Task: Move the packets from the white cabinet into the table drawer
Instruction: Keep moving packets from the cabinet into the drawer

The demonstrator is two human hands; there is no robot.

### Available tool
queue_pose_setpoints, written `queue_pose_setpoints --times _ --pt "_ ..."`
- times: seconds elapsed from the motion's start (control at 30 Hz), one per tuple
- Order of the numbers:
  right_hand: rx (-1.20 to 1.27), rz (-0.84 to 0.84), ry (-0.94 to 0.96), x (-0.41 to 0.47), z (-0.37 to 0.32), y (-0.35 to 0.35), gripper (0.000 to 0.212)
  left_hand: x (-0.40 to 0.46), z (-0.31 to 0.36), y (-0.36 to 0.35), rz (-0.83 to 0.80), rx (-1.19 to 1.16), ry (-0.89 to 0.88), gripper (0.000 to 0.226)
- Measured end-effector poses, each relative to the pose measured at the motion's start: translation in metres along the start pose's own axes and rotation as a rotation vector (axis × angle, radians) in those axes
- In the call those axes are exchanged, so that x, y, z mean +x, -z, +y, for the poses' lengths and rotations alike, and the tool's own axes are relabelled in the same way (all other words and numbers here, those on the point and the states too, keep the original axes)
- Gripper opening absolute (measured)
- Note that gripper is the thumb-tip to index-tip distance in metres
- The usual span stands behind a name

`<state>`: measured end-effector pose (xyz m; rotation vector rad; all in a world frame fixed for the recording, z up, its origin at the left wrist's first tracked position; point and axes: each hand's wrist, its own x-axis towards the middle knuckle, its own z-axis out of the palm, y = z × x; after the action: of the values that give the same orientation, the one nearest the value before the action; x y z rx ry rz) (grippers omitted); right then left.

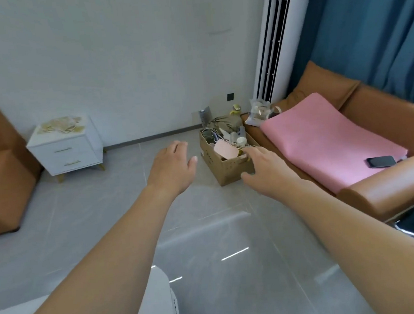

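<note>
A cluttered cardboard box (224, 165) stands on the grey floor (208, 232) beside an orange sofa (381, 190); a phone (381, 161) lies on its pink cushion (325, 140).

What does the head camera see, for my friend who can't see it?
Two empty hands, left hand and right hand, reach out over a grey tiled floor. Yellowish paper packets lie on top of a small white two-drawer cabinet by the wall.

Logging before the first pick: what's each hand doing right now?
Left hand: open, empty, held out in mid-air.
Right hand: open, empty, held out in front of the cardboard box.
</note>
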<state>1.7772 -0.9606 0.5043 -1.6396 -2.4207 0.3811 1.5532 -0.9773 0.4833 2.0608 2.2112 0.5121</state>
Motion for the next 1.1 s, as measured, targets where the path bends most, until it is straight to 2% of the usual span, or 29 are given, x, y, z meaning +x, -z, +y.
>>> queue_pose_setpoints --times 0.23,0.37,0.53,0.8,1.1 --pt "0.056 0.001 0.093 0.168 0.037 0.016 0.056 0.152 -0.003 -0.009 0.054 0.047 0.09 0.051" --pt "0.064 -0.038 0.133 0.264 0.034 0.019 0.06 0.227 -0.024 0.003 0.074 0.078 0.119 0.049" --pt "0.06 -0.109 0.191 0.38 0.009 0.002 0.066 0.318 -0.093 0.004 0.092 0.11 0.153 0.05" --pt "0.066 -0.06 0.135 0.585 -0.037 -0.015 0.065 0.5 -0.226 0.019 0.096 0.116 0.139 0.052" --pt "0.047 -0.049 0.096 0.776 -0.088 -0.029 0.065 0.68 -0.309 0.006 0.042 0.125 0.069 0.05"
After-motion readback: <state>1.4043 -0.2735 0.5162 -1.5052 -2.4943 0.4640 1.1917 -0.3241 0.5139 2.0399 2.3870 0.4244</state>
